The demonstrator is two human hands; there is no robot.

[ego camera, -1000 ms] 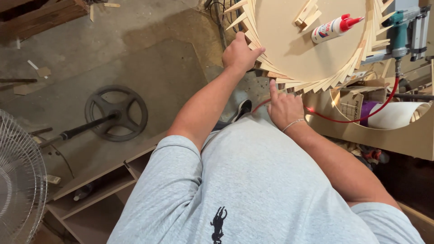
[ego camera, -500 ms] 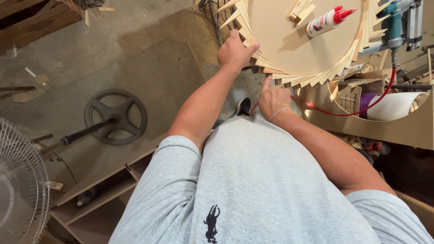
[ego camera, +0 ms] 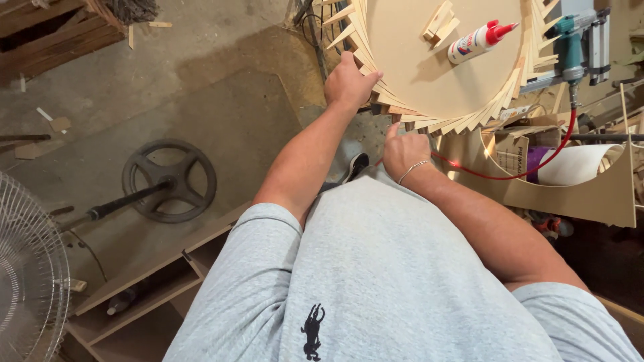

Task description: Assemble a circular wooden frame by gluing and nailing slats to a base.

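Workshop floor below me, dusty concrete, with a round board [ego camera: 436, 67] up ahead carrying a ring of thin wood slats [ego camera: 402, 112] fanned around its rim. My left hand [ego camera: 349, 84] is curled over the near-left edge of that ring, fingers pressed down on the slat ends, holding them in place. My right hand [ego camera: 404, 151] sits just below the near edge, loosely closed with one finger raised to touch the underside of the slats; I cannot tell whether it pinches a slat or just pokes. The slats right there lie straight above my right fingertip, their long axes pointing outward from the disc, roughly toward me. Right hand is the nearer one to that spot; left is up and to the left of it. Beyond both hands, on the board: glue bottle [ego camera: 476, 41] and some small wood blocks [ego camera: 439, 21]. Off to the right of my right hand, a nail gun [ego camera: 577, 43] with red hose [ego camera: 530, 175]. Far left of the grip, a fan [ego camera: 27, 281] and a wheel-shaped stand base [ego camera: 169, 179] on the floor.
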